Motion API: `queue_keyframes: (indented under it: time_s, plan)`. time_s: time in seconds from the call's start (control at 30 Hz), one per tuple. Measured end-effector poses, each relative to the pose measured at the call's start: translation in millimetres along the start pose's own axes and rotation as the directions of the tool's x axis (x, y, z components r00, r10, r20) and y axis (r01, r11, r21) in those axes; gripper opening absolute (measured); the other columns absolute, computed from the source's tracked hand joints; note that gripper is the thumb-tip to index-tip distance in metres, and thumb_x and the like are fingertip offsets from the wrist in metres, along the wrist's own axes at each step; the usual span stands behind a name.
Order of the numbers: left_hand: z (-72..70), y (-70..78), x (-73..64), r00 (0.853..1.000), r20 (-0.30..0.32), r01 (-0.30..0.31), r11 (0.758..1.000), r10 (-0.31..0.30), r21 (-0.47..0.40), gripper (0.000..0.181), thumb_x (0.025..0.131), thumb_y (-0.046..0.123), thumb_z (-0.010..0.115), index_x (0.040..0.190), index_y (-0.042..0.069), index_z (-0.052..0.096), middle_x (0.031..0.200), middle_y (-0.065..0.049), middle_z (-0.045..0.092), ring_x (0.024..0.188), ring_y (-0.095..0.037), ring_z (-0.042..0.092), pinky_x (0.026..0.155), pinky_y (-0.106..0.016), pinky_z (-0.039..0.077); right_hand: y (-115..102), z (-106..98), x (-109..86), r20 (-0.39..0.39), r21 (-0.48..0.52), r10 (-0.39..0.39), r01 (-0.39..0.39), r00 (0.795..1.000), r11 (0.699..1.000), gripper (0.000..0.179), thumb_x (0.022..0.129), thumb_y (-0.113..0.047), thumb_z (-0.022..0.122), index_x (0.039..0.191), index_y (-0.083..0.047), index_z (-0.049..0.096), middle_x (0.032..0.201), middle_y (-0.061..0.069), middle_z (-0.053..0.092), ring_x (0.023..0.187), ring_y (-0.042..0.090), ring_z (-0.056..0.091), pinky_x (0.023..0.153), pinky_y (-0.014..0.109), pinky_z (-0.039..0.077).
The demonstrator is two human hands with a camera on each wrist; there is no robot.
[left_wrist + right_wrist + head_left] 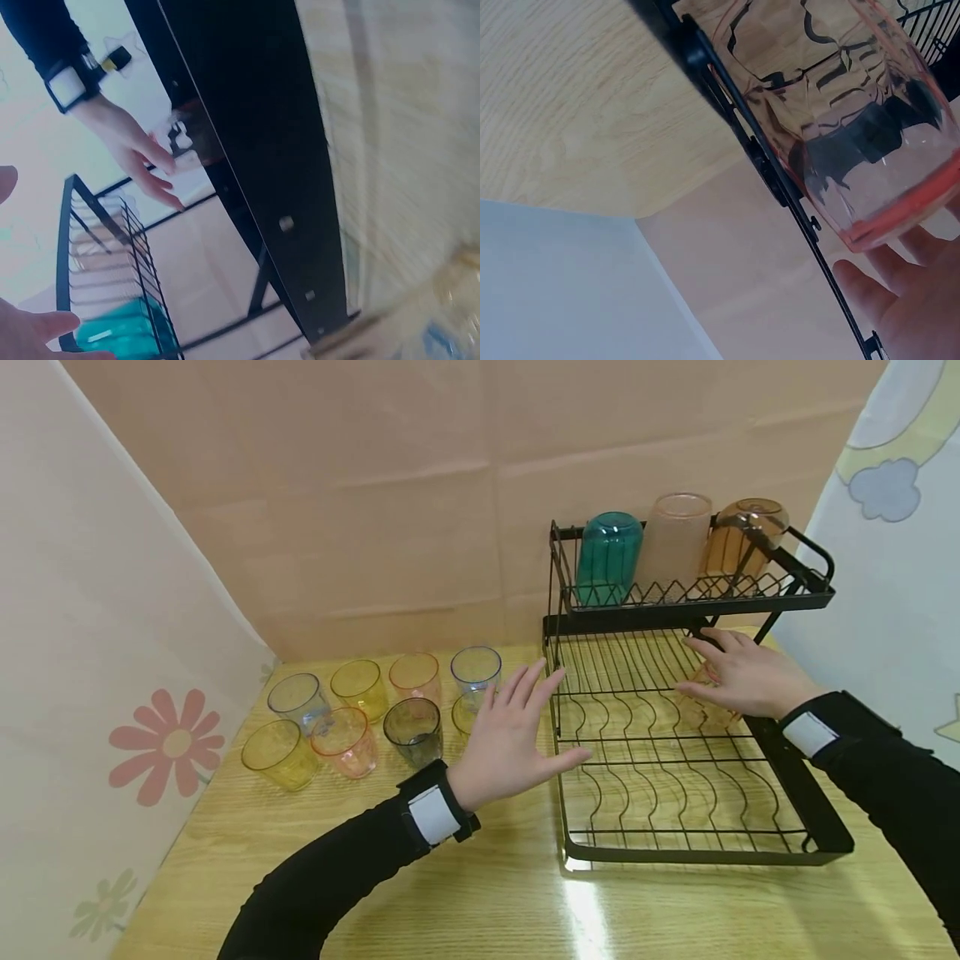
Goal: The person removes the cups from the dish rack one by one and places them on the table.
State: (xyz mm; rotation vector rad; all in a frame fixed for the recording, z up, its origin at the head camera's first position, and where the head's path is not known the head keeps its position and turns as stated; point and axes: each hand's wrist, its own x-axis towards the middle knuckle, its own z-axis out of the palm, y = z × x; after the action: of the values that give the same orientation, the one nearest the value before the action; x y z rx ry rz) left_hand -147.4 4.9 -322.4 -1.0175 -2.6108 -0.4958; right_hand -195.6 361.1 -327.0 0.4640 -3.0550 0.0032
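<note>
A clear glass with a pink base [907, 196] stands upside down in the right part of the black dish rack's [705, 857] lower tier. Over it is my right hand [750, 677], fingers spread and reaching past its base; in the right wrist view the fingertips show behind the pink end. My left hand [506, 747] hovers with fingers and thumb spread, holding nothing, left of the rack. Nearest to that hand are a blue-rimmed glass [477, 667] and a yellowish glass [462, 717], the latter partly hidden behind it.
Several tinted glasses, among them a yellow glass [281, 760], a pink-rimmed glass [348, 747] and a dark grey glass [414, 735], stand on the table's left. A teal glass [609, 560], a pale pink glass [672, 547] and an amber glass [731, 556] occupy the rack's upper tier.
</note>
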Motion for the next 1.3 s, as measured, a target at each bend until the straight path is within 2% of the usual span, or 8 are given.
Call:
queue_keyframes:
  time_s: [0.27, 0.47, 0.67, 0.77, 0.83, 1.03, 1.17, 1.3]
  plan:
    - [9.3, 16.8, 2.2, 0.999, 0.043, -0.016, 1.0, 0.016, -0.019, 0.089, 0.077, 0.077, 0.034, 0.146, 0.031, 0.003, 0.152, 0.002, 0.001, 0.136, -0.018, -0.002, 0.101, -0.054, 0.008, 2, 13, 7.6, 0.031, -0.034, 0.034, -0.033, 0.999, 0.999, 0.086, 0.083, -0.066, 0.042, 0.137, -0.001, 0.032, 0.131, 0.032, 0.032, 0.112, 0.053, 0.033, 0.078, 0.061, 0.038]
    - [17.6, 24.6, 5.8, 0.998, 0.068, -0.016, 1.0, 0.017, -0.017, 0.088, 0.077, 0.076, 0.036, 0.146, 0.03, 0.004, 0.152, 0.0, 0.005, 0.136, -0.018, -0.001, 0.101, -0.054, 0.012, 2, 14, 11.3, 0.031, -0.109, 0.045, -0.041, 0.999, 0.993, 0.076, 0.085, -0.06, 0.046, 0.129, 0.002, 0.042, 0.113, 0.03, 0.048, 0.095, 0.047, 0.048, 0.067, 0.055, 0.044]
    - [29.2, 31.8, 11.5, 0.993, 0.114, -0.014, 1.0, 0.016, -0.024, 0.089, 0.078, 0.076, 0.035, 0.146, 0.03, 0.0, 0.152, 0.001, 0.001, 0.136, -0.018, 0.001, 0.101, -0.055, 0.012, 4, 17, 12.8, -0.018, -0.146, 0.032, -0.034, 0.999, 0.989, 0.053, 0.086, -0.048, 0.051, 0.105, 0.001, 0.055, 0.09, 0.02, 0.055, 0.076, 0.037, 0.054, 0.056, 0.047, 0.045]
    - [34.6, 34.7, 13.7, 0.991, 0.136, -0.007, 1.0, 0.01, -0.021, 0.089, 0.077, 0.077, 0.032, 0.146, 0.03, 0.002, 0.152, 0.002, 0.0, 0.136, -0.02, 0.004, 0.101, -0.054, 0.01, 4, 19, 12.4, -0.048, -0.138, 0.029, -0.036, 0.998, 0.99, 0.037, 0.086, -0.041, 0.052, 0.085, -0.005, 0.054, 0.074, 0.01, 0.05, 0.063, 0.027, 0.049, 0.048, 0.04, 0.041]
    - [37.0, 35.9, 14.6, 0.99, 0.139, -0.003, 1.0, 0.006, -0.02, 0.089, 0.077, 0.078, 0.032, 0.146, 0.029, 0.004, 0.152, 0.001, 0.001, 0.136, -0.021, 0.006, 0.101, -0.053, 0.009, 4, 20, 12.2, -0.069, -0.128, 0.03, -0.038, 0.997, 0.991, 0.032, 0.087, -0.037, 0.051, 0.081, -0.006, 0.052, 0.071, 0.008, 0.048, 0.059, 0.025, 0.047, 0.046, 0.039, 0.039]
    - [40.1, 36.6, 15.9, 0.991, 0.134, 0.005, 1.0, -0.003, -0.017, 0.089, 0.077, 0.078, 0.033, 0.146, 0.029, 0.004, 0.152, -0.001, 0.004, 0.136, -0.02, 0.005, 0.102, -0.053, 0.01, -1, 5, 9.7, -0.125, -0.112, 0.029, -0.043, 0.992, 0.993, 0.031, 0.087, -0.031, 0.046, 0.086, -0.002, 0.058, 0.072, 0.01, 0.054, 0.058, 0.024, 0.05, 0.05, 0.041, 0.043]
    - [40.8, 37.9, 18.4, 0.991, 0.135, 0.015, 0.999, -0.011, -0.031, 0.089, 0.077, 0.078, 0.033, 0.146, 0.028, 0.007, 0.152, -0.001, 0.004, 0.136, -0.02, 0.005, 0.101, -0.053, 0.011, -6, -13, 7.6, -0.18, -0.125, 0.003, -0.025, 0.984, 0.992, 0.027, 0.087, -0.03, 0.045, 0.072, -0.009, 0.052, 0.064, 0.003, 0.043, 0.053, 0.018, 0.042, 0.046, 0.038, 0.038]
    - [41.1, 41.0, 24.2, 0.991, 0.136, 0.019, 0.999, -0.013, -0.043, 0.089, 0.077, 0.078, 0.033, 0.146, 0.029, 0.006, 0.152, 0.0, 0.005, 0.136, -0.02, 0.006, 0.101, -0.054, 0.013, -11, -28, 5.9, -0.23, -0.126, -0.004, -0.026, 0.973, 0.992, 0.027, 0.087, -0.031, 0.045, 0.068, -0.012, 0.047, 0.057, 0.0, 0.037, 0.049, 0.016, 0.038, 0.041, 0.034, 0.032]
